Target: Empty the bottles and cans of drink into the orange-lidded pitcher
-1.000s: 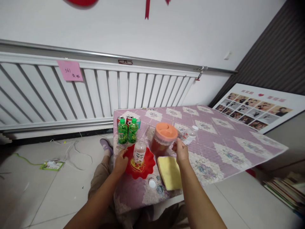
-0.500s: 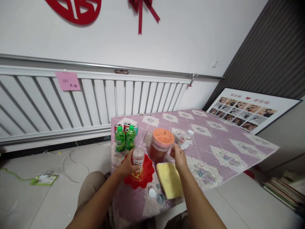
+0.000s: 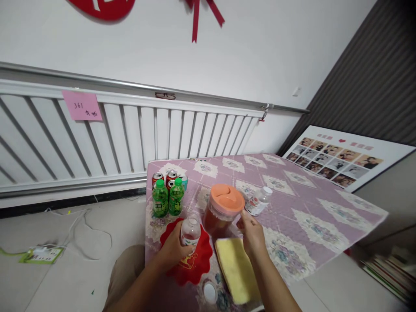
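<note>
My left hand (image 3: 175,248) is wrapped round a clear, uncapped plastic bottle (image 3: 190,234) with a printed label, held upright over a red scalloped plate (image 3: 202,262). Brown liquid fills a pitcher (image 3: 217,216) topped by an orange lid (image 3: 227,198). At the pitcher's right side, the fingers of my right hand (image 3: 251,229) are curled closed at its handle, which they mostly hide. A loose white bottle cap (image 3: 209,293) lies on the cloth in front. Beside it is a folded yellow cloth (image 3: 237,268), partly behind my right forearm.
Two green-capped bottles (image 3: 160,200) stand at the table's left, with several drink cans (image 3: 171,177) behind them. A second clear bottle (image 3: 259,202) with a white cap is right of the pitcher. The purple tablecloth (image 3: 292,190) reaches toward a white radiator (image 3: 195,134) and a photo board (image 3: 341,156).
The view has shifted slightly, so the table and hands appear lower and larger. Both hands keep the same grips, and the pitcher stays on the table.
</note>
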### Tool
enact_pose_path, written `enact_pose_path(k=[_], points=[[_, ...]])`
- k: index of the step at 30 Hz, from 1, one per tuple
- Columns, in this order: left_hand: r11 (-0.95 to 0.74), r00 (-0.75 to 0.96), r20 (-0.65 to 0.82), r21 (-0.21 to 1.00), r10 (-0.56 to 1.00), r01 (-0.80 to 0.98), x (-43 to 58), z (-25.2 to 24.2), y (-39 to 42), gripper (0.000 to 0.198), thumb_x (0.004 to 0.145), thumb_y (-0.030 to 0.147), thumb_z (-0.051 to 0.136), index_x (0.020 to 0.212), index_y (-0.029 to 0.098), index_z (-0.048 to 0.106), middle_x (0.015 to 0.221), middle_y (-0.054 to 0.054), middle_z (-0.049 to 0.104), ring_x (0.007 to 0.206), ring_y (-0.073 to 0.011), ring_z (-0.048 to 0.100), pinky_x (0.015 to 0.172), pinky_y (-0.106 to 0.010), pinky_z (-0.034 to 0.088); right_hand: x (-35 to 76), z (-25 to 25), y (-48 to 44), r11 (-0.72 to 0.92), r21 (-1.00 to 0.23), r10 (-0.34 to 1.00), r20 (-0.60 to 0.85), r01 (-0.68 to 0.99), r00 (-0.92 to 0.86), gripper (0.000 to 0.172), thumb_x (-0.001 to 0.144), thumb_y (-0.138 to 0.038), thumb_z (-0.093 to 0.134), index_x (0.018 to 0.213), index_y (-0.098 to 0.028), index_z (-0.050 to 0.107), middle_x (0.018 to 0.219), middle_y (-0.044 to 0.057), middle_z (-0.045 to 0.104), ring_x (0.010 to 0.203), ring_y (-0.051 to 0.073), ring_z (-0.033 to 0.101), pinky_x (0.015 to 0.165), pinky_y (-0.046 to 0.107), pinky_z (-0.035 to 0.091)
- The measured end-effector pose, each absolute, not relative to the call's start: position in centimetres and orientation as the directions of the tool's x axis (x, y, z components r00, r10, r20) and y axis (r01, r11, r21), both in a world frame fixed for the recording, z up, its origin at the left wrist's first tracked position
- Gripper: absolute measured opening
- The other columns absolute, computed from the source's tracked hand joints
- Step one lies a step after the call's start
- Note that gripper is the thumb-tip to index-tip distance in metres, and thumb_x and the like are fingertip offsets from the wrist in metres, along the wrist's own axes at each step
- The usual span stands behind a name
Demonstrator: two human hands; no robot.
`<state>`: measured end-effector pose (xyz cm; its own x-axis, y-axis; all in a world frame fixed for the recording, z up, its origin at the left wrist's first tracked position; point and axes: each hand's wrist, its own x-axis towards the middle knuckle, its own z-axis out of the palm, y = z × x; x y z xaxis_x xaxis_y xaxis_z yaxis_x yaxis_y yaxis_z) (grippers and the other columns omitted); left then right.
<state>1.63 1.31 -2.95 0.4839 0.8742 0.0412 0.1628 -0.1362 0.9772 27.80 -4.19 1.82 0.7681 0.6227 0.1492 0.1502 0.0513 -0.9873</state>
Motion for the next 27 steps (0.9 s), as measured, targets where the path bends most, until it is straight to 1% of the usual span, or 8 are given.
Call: enact_pose_path(k=[2, 4, 10, 14, 18, 22, 24, 27], points=[[-0.127, 0.505, 0.026, 0.978, 0.863, 0.167, 1.6, -2.5, 1.3, 0.065, 0.063, 0.014, 0.072, 0.124, 0.018, 0.055, 0.118, -0.011, 0.067, 0.104, -0.0279, 0.065, 0.094, -0.039, 0.051, 28.0, 1.9, -3.5, 0.072, -0.988, 0.606, 0.151, 0.135, 0.781, 0.058, 0.071, -0.074, 0.068, 0.053, -0.023, 0.046, 0.046, -0.006, 0.044, 0.046, 0.012, 0.039, 0.047, 0.027, 0.031], [-0.129, 0.517, 0.028, 0.979, 0.855, 0.159, 1.5, -2.2, 1.2, 0.066, 0.063, 0.013, 0.071, 0.127, 0.017, 0.053, 0.121, -0.01, 0.066, 0.108, -0.0273, 0.063, 0.098, -0.039, 0.049, 28.3, 2.2, -2.7, 0.097, -0.988, 0.591, 0.152, 0.117, 0.792, 0.058, 0.072, -0.072, 0.068, 0.051, -0.024, 0.043, 0.045, -0.006, 0.041, 0.045, 0.011, 0.036, 0.046, 0.027, 0.03], [-0.133, 0.529, 0.038, 0.981, 0.848, 0.143, 1.5, -2.1, 1.2, 0.071, 0.064, 0.013, 0.071, 0.132, 0.019, 0.05, 0.127, -0.009, 0.064, 0.115, -0.0265, 0.061, 0.105, -0.039, 0.045, 29.4, 4.0, -1.2, 0.154, -0.986, 0.582, 0.137, 0.057, 0.802, 0.058, 0.066, -0.066, 0.076, 0.048, -0.022, 0.044, 0.043, -0.008, 0.037, 0.045, 0.009, 0.033, 0.046, 0.026, 0.028], [-0.139, 0.514, 0.044, 0.979, 0.857, 0.147, 1.6, -2.3, 1.2, 0.074, 0.064, 0.013, 0.07, 0.134, 0.019, 0.048, 0.128, -0.011, 0.063, 0.116, -0.0281, 0.06, 0.106, -0.041, 0.045, 29.9, 6.6, -1.3, 0.219, -0.976, 0.596, 0.138, 0.005, 0.791, 0.058, 0.063, -0.063, 0.08, 0.048, -0.022, 0.043, 0.044, -0.009, 0.035, 0.045, 0.007, 0.031, 0.047, 0.025, 0.029], [-0.144, 0.489, 0.044, 0.975, 0.871, 0.168, 1.7, -2.5, 1.2, 0.07, 0.061, 0.011, 0.071, 0.128, 0.02, 0.05, 0.123, -0.011, 0.064, 0.114, -0.0287, 0.061, 0.104, -0.042, 0.045, 29.7, 10.3, -2.1, 0.288, -0.956, 0.636, 0.144, -0.06, 0.758, 0.058, 0.062, -0.056, 0.084, 0.047, -0.022, 0.039, 0.043, -0.01, 0.031, 0.045, 0.007, 0.029, 0.046, 0.024, 0.031], [-0.156, 0.486, 0.055, 0.973, 0.872, 0.169, 1.7, -2.8, 1.2, 0.063, 0.062, 0.012, 0.071, 0.122, 0.019, 0.053, 0.119, -0.009, 0.065, 0.108, -0.0261, 0.062, 0.101, -0.039, 0.047, 29.0, 13.5, -3.6, 0.268, -0.962, 0.647, 0.138, -0.054, 0.75, 0.059, 0.058, -0.055, 0.087, 0.047, -0.022, 0.038, 0.044, -0.01, 0.03, 0.044, 0.006, 0.027, 0.043, 0.023, 0.029], [-0.14, 0.49, 0.041, 0.976, 0.87, 0.167, 1.7, -2.8, 1.2, 0.063, 0.063, 0.013, 0.071, 0.124, 0.019, 0.052, 0.117, -0.008, 0.066, 0.106, -0.0253, 0.063, 0.099, -0.038, 0.048, 28.6, 14.5, -4.6, 0.235, -0.971, 0.65, 0.125, -0.042, 0.749, 0.06, 0.056, -0.055, 0.087, 0.046, -0.022, 0.039, 0.044, -0.01, 0.03, 0.044, 0.006, 0.027, 0.043, 0.023, 0.029], [-0.119, 0.484, 0.021, 0.978, 0.875, 0.172, 1.6, -2.7, 1.1, 0.067, 0.064, 0.014, 0.071, 0.127, 0.018, 0.05, 0.118, -0.009, 0.066, 0.107, -0.0265, 0.063, 0.099, -0.039, 0.048, 28.0, 15.5, -6.1, 0.179, -0.984, 0.685, 0.109, -0.021, 0.72, 0.06, 0.055, -0.057, 0.087, 0.046, -0.021, 0.04, 0.045, -0.01, 0.031, 0.044, 0.006, 0.028, 0.042, 0.023, 0.029]])
